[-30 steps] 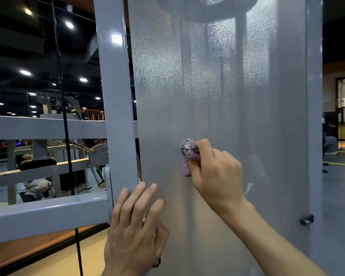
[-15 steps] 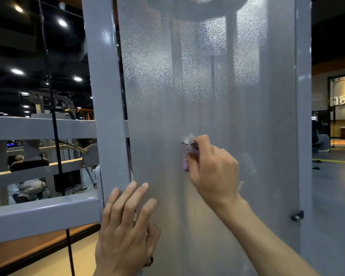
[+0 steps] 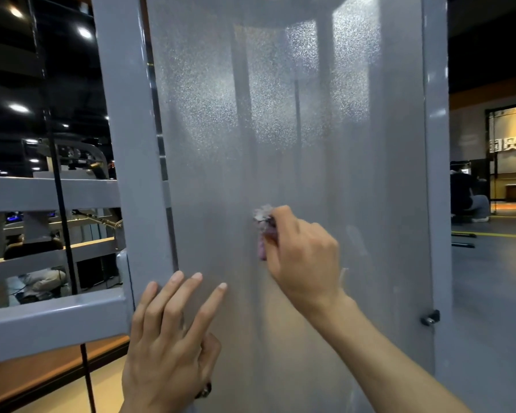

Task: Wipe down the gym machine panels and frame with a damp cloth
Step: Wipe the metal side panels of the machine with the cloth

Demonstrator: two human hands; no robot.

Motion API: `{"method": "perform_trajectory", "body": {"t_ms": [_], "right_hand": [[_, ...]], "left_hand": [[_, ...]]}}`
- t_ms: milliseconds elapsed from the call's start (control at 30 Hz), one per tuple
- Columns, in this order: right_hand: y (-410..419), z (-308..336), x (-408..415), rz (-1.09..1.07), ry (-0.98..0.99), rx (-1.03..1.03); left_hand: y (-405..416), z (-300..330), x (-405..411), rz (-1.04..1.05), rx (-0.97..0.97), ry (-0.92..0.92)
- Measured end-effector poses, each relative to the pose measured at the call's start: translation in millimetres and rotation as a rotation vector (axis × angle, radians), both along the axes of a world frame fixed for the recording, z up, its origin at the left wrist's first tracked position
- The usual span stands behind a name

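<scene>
Dim gym floor behind, ceiling lights glowing at far left. Grey frame post (image 3: 125,144) upright along the frosted panel (image 3: 355,174) left edge. Left hand (image 3: 167,350) flat, fingers spread on the panel's lower left. Right hand (image 3: 304,254) mid-panel, gripping a bunched purple cloth (image 3: 263,234) against it. Small latch (image 3: 430,318) at lower right edge.

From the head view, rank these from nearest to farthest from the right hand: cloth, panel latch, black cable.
1. cloth: gripped in the right hand, against the panel.
2. panel latch: lower right, at the panel's edge.
3. black cable: far left, beyond the grey upright.
</scene>
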State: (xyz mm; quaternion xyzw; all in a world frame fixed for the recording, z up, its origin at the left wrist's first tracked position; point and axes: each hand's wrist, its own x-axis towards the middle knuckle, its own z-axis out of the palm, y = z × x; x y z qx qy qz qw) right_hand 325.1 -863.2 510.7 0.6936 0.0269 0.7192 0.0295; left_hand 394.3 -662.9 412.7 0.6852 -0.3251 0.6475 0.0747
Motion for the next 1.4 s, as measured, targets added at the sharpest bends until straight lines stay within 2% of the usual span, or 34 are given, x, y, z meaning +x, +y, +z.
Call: {"method": "perform_trajectory", "body": {"t_ms": [167, 267, 333, 533, 667, 767, 1000, 1100, 1200, 1400], "right_hand": [[-17.2, 0.0, -2.3, -0.064, 0.030, -0.085], [-62.3, -1.1, -20.7, -0.153, 0.002, 0.050], [-71.8, -1.5, -27.2, -0.124, 0.007, 0.128], [-49.5, -1.3, -11.5, -0.083, 0.028, -0.087], [-97.1, -9.1, -30.2, -0.192, -0.003, -0.010], [-113.2, -11.3, -39.5, -0.162, -0.003, 0.067], [-94.4, -5.0, -21.3, -0.104, -0.002, -0.060], [-128.3, -6.8, -37.7, -0.185, -0.026, -0.005], [-143.1, -6.4, -46.6, -0.140, -0.016, 0.085], [-120.2, -13.7, -24.2, -0.097, 0.052, -0.086]], "left_hand": [[3.0, 0.4, -1.1, 0.004, 0.036, 0.039], [1.9, 0.2, -3.1, 0.009, 0.043, 0.064], [0.8, 0.1, -4.6, 0.015, 0.046, 0.075], [1.0, 1.0, -11.9, 0.018, 0.050, 0.132], [1.6, -0.4, -13.0, 0.019, 0.058, 0.149], [-2.9, -2.8, -13.8, 0.026, 0.028, 0.153], [-19.4, -7.8, -22.8, 0.076, -0.054, 0.161], [-26.8, -6.2, -32.3, 0.070, -0.073, 0.173], [-34.0, -7.0, -36.3, 0.068, -0.073, 0.172], [-43.0, -14.1, -36.6, 0.083, -0.110, 0.198]]}}
